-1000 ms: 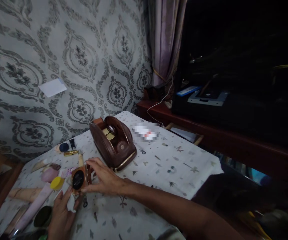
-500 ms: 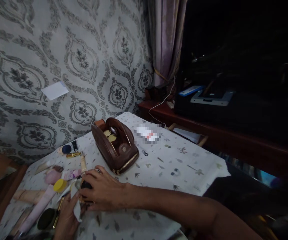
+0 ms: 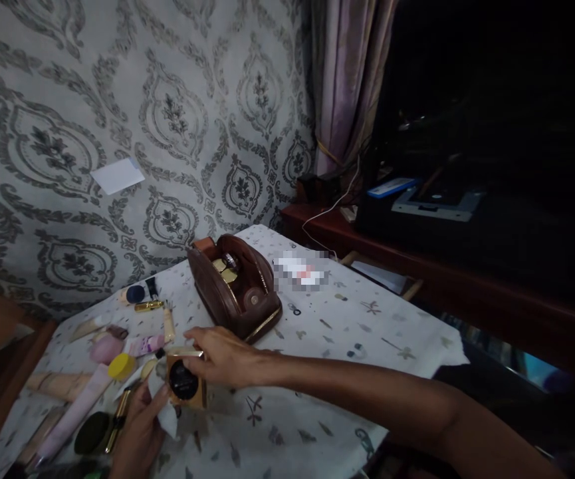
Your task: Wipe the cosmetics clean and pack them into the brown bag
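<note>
Small gold-brown compact case [image 3: 186, 388], black round disc on its face, sits lower left of centre in the frame, just above the patterned tablecloth [image 3: 327, 332]. Our right hand [image 3: 225, 357] grips it from the top and right side, fingers clamped on its edge. Our left hand [image 3: 140, 436] comes up from the bottom edge, fingers closed on a white tissue [image 3: 165, 412] pressed against the case's left side. We judge the step as wiping the case clean while the right hand steadies it. The next move calls for keeping the grip firm and turning the case so the tissue reaches another face.

Left of the case lies a scatter of cosmetics: a yellow cap [image 3: 121, 365], a pink tube [image 3: 75, 414], a gold stick [image 3: 148, 305], a dark round lid [image 3: 92, 432]. Just above and right, the brown leather pouch [image 3: 234, 287] stands unzipped with gold items inside. Patterned wallpaper [image 3: 167, 120] fills the upper left of the frame; a dark cabinet [image 3: 491, 133] fills the upper right.
</note>
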Action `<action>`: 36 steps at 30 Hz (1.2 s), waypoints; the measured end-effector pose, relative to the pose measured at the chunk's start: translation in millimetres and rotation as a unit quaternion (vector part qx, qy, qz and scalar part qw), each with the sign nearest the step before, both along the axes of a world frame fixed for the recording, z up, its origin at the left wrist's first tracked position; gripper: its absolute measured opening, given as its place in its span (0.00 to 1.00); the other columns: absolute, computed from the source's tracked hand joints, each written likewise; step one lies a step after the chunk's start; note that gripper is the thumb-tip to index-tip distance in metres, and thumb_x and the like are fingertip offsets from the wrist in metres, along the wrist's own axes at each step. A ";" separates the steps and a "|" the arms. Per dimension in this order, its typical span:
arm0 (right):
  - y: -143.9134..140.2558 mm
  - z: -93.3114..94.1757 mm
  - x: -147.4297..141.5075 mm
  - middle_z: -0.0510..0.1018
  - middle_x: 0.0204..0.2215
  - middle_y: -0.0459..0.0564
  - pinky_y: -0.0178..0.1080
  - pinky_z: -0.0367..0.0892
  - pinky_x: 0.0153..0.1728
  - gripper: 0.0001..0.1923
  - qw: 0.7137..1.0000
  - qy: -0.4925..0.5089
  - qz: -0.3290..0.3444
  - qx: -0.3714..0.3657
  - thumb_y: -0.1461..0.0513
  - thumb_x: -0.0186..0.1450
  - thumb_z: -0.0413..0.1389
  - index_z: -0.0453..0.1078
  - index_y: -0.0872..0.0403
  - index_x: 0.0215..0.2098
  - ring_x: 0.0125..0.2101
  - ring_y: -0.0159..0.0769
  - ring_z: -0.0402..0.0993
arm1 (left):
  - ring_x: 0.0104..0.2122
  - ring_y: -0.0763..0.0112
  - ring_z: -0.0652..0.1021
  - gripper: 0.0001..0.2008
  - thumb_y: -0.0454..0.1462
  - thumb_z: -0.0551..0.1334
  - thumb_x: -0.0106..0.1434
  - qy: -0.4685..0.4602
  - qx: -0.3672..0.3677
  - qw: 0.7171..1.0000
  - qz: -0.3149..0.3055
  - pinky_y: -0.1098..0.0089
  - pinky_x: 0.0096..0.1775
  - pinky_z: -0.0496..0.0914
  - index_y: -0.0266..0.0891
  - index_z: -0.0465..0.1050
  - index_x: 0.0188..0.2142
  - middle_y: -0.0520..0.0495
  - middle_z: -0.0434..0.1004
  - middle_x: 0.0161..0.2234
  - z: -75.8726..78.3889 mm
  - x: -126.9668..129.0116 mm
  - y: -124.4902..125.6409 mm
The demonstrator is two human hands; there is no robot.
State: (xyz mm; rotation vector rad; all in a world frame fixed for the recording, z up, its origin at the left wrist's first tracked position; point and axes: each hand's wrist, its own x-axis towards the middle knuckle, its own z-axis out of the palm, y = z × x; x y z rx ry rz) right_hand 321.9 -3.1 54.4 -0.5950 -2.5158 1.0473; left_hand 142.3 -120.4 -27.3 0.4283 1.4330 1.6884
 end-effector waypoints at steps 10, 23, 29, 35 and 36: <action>18.4 29.7 19.1 0.76 0.29 0.46 0.32 0.64 0.27 0.24 0.993 0.048 0.056 -0.095 0.61 0.65 0.56 0.66 0.58 0.58 0.25 0.31 0.73 | 0.26 0.61 0.82 0.32 0.43 0.81 0.32 -0.023 0.008 0.999 0.027 0.68 0.28 0.78 0.40 0.77 0.39 0.49 0.83 0.29 8.2 6.6 -3.8; 103.6 91.2 55.9 0.77 0.30 0.47 0.36 0.64 0.36 0.20 0.961 0.008 -0.199 0.191 0.66 0.66 0.51 0.65 0.58 0.57 0.31 0.36 0.74 | 0.28 0.61 0.83 0.33 0.41 0.79 0.40 -0.017 0.025 1.000 -0.010 0.73 0.25 0.76 0.39 0.76 0.47 0.46 0.84 0.33 11.5 12.5 -3.6; 120.4 78.3 38.9 0.79 0.44 0.57 0.39 0.65 0.41 0.21 0.923 -0.152 -0.189 0.300 0.66 0.67 0.48 0.64 0.55 0.58 0.44 0.45 0.76 | 0.30 0.61 0.83 0.34 0.43 0.77 0.41 -0.010 0.007 1.000 -0.008 0.71 0.29 0.77 0.40 0.75 0.49 0.46 0.84 0.33 11.0 12.8 -4.2; 128.0 71.2 20.1 0.78 0.47 0.61 0.42 0.67 0.42 0.20 0.918 -0.191 -0.168 0.304 0.68 0.67 0.46 0.68 0.55 0.55 0.45 0.49 0.76 | 0.31 0.61 0.83 0.33 0.44 0.77 0.42 -0.010 0.006 1.000 -0.026 0.73 0.28 0.76 0.39 0.76 0.48 0.44 0.84 0.35 13.8 13.9 -5.6; 129.7 70.0 18.0 0.78 0.47 0.62 0.42 0.67 0.42 0.19 0.918 -0.194 -0.165 0.304 0.68 0.67 0.45 0.68 0.55 0.55 0.46 0.49 0.75 | 0.31 0.61 0.83 0.33 0.44 0.77 0.41 -0.010 0.005 1.000 -0.029 0.73 0.28 0.76 0.39 0.76 0.49 0.44 0.84 0.35 14.1 13.7 -5.7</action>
